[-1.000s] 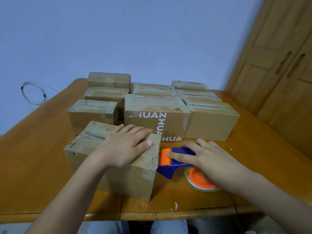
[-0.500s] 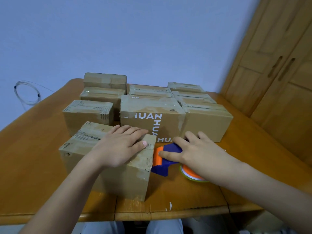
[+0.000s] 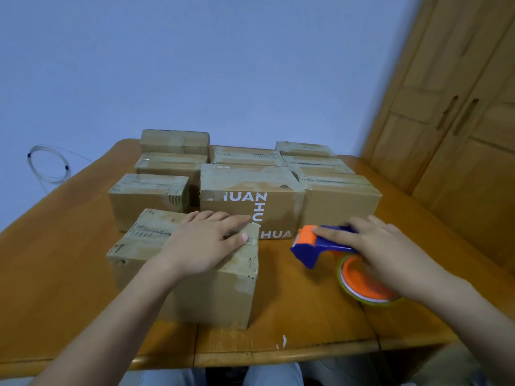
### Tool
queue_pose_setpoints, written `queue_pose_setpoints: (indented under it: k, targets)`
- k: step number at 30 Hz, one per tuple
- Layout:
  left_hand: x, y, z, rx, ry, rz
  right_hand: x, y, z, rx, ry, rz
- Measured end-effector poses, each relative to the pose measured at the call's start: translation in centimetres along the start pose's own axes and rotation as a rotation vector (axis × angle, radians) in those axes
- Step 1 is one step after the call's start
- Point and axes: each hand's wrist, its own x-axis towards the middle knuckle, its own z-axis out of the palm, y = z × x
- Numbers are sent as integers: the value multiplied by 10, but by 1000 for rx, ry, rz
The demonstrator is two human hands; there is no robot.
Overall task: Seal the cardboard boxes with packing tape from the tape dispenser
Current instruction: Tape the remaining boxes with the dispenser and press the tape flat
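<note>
On table, tape dispenser [image 3: 320, 246] under right hand [image 3: 387, 254] fingers [image 3: 331, 235], apart from box [image 3: 192, 291].

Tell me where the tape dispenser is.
In the head view, the tape dispenser is on the table, right of the nearest box, in front of the printed box, under the right hand.

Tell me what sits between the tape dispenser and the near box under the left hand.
Nothing visible does. The tape dispenser, gripped by the right hand, sits right of the near box, with only bare table between. The left hand lies flat on the box top.
</note>
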Motion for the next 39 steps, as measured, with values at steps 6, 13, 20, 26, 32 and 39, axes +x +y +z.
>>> queue_pose_setpoints:
  k: [6, 13, 20, 26, 32, 39]
  targets:
    - [7, 7, -7, 134, 22, -33, -6, 16, 9, 314, 226, 16]
    - [26, 4, -25, 280, -13, -68, 7, 11, 15, 412, 340, -19]
    - [37, -7, -23, 177, 14, -119, 23, 13, 8, 472, 431, -48]
    - [29, -5, -25, -32, -42, -80, 37, 11, -8, 483, 472, -112]
    - [20, -3, -23, -44, 35, -158, 51, 1, -16, 468, 492, -175]
    - [30, -11, -20, 67, 188, -152, 60, -9, -22, 537, 439, -205]
